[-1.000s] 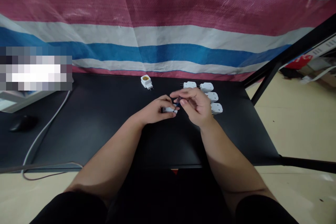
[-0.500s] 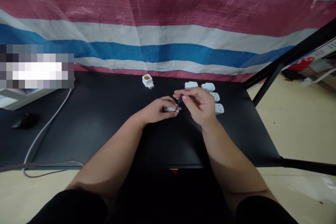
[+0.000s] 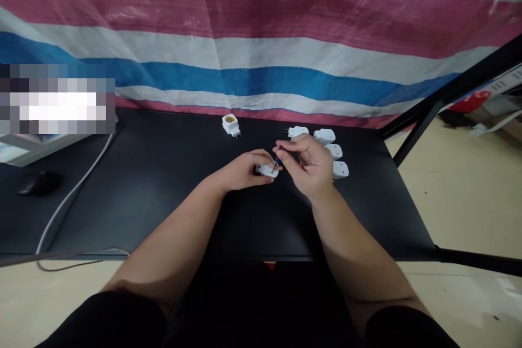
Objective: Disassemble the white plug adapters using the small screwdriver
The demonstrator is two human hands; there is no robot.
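Observation:
My left hand is closed around a white plug-in lamp socket on the black table, thumb on the near side and fingers on the far side. Between the thumb and fingers of my right hand is a small screwdriver with a dark blue handle. Its tip points down at the top face of the held socket; whether it sits in a screw I cannot make out. Beyond my hands stands another white plug-in socket, its round brass-coloured opening facing up and its pins pointing right.
Several similar white sockets lie to the right, partly behind my right hand. At the left are a black mouse and a grey cable. A striped sheet hangs behind the table; a black metal frame stands right.
My right hand's fingers have shifted around the screwdriver handle, which now shows less. The left hand keeps its hold on the socket. The camera view has shifted slightly.

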